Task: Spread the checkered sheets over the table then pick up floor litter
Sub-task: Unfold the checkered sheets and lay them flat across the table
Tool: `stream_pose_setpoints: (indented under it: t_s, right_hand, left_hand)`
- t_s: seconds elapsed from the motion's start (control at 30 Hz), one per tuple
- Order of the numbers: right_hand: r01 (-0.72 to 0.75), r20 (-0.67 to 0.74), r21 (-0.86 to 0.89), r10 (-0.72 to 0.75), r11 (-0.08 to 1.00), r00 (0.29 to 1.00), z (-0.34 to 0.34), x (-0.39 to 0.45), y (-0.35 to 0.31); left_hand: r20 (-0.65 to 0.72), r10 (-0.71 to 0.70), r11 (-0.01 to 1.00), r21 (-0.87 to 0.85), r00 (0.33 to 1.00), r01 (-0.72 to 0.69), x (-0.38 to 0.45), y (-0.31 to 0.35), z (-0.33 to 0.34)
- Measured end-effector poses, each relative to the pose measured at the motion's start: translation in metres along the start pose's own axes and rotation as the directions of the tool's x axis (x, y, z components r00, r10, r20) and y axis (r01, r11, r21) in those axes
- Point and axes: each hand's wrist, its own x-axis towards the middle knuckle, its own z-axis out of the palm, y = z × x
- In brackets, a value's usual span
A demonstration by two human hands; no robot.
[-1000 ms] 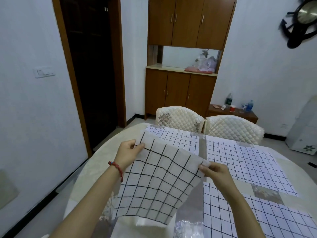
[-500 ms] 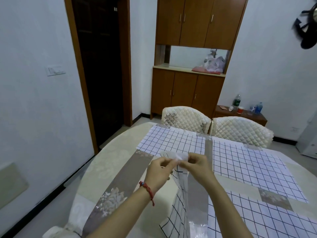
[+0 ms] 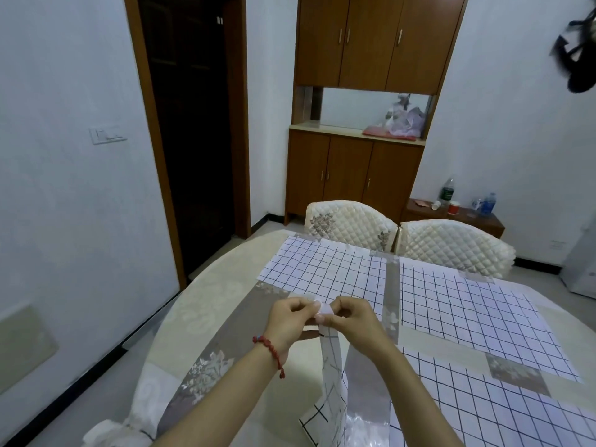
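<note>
A checkered sheet (image 3: 332, 379) hangs edge-on from my two hands above the near middle of the round table (image 3: 206, 301). My left hand (image 3: 292, 324) and my right hand (image 3: 354, 322) meet at its top edge, both pinching it with their fingertips. Three more checkered sheets lie flat on the table: one at the far left (image 3: 325, 269), one at the far right (image 3: 467, 304) and one at the near right (image 3: 490, 404). No floor litter is in view.
Two quilted white chairs (image 3: 350, 225) (image 3: 451, 243) stand at the table's far side. Behind them are a wooden cabinet (image 3: 351, 175) and a low side table (image 3: 461, 217) with bottles. A dark doorway (image 3: 190, 124) opens at the left. Crumpled cloth (image 3: 113, 433) hangs at the near left.
One second ago my hands held the sheet wide apart and flat. They have come together at its top edge, so the sheet now hangs narrow and folded below them.
</note>
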Motion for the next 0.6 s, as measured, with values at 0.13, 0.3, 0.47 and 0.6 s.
stream_pose_setpoints:
  t_s: [0.13,0.3,0.47,0.6]
  right_hand:
    - [-0.007,0.002,0.084,0.007,0.996,1.0,-0.001,-0.001,0.005]
    - [-0.038,-0.14,0.105,0.053,0.994,0.989,-0.01,0.002,0.017]
    - [-0.137,-0.278,0.007,0.133,0.991,0.951,-0.025,0.017,0.025]
    - [-0.221,-0.352,-0.078,0.181,0.972,0.918,-0.04,0.045,0.027]
  left_hand:
    - [0.015,0.034,0.999,-0.001,0.999,-0.034,0.002,-0.007,-0.004]
    - [-0.074,0.029,0.999,0.036,0.997,-0.026,0.015,-0.016,-0.025]
    - [-0.166,0.022,0.984,0.178,0.986,0.009,0.048,-0.018,-0.066]
    - [-0.225,0.047,0.946,0.323,0.973,0.029,0.094,-0.01,-0.098]
